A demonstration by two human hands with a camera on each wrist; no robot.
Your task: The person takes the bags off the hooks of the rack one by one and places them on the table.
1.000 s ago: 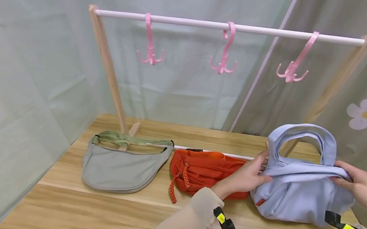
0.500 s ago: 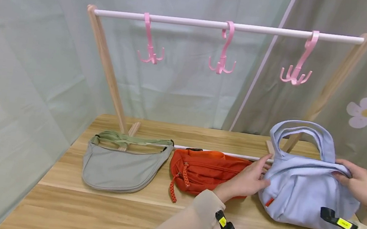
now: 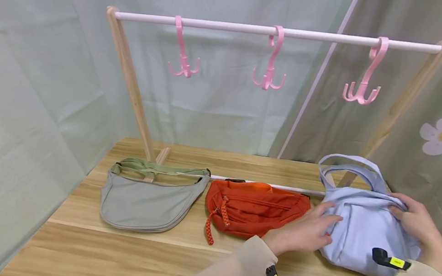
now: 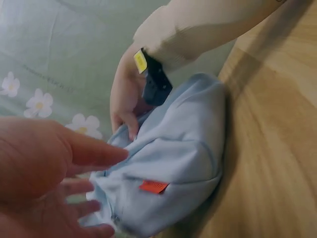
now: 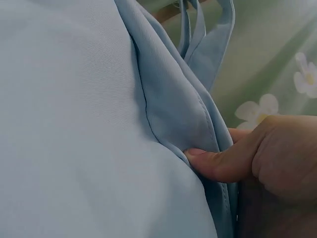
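Note:
A light blue fabric handbag [image 3: 363, 238] stands on the right part of the wooden table, its two handles [image 3: 352, 161] arching up at the back. My right hand [image 3: 421, 222] pinches the upper right edge of the bag; in the right wrist view the thumb [image 5: 218, 166] presses on the folded cloth. At the bag's left side is my left hand [image 3: 305, 229], fingers spread. The left wrist view has those fingers [image 4: 94, 151] straight and loose beside the bag [image 4: 173, 158], near its small red tag [image 4: 154, 186]. Whether they touch the cloth, I cannot tell.
A red waist bag [image 3: 255, 211] lies just left of the blue one, and a grey bag [image 3: 146, 205] with a green strap farther left. Above them runs a white rail [image 3: 226, 27] on wooden legs, carrying pink hooks [image 3: 269, 61], [image 3: 365, 73] and another pink hook [image 3: 183, 50].
The blue bag has shifted and turned, its handles lowering and leaning left. My right hand moved left with its edge. My left hand came lower and slightly right. The rightmost hook swung right.

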